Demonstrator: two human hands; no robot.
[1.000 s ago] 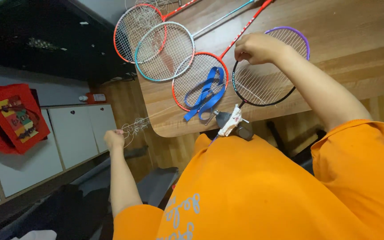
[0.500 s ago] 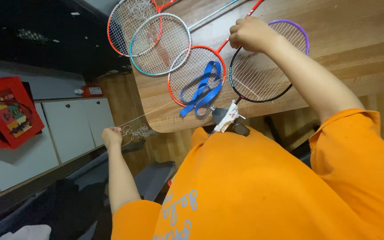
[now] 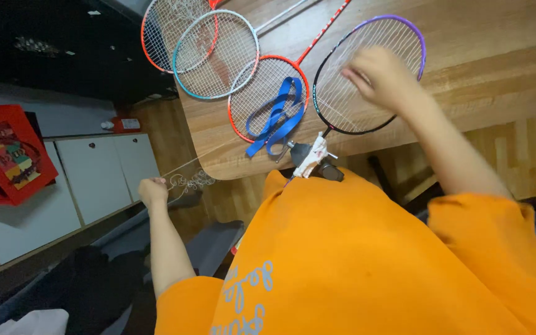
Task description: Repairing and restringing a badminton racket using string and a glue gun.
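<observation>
Left hand clenches a tangle of racket string off the table edge, while the blurred right hand, fingers seemingly loose, hovers over the purple-framed badminton racket.

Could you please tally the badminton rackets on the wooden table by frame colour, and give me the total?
Red or orange frames: 2, one at the table's far corner, one under the blue strap
Light teal frame: 1
Purple and black frame: 1
Total: 4 rackets
</observation>
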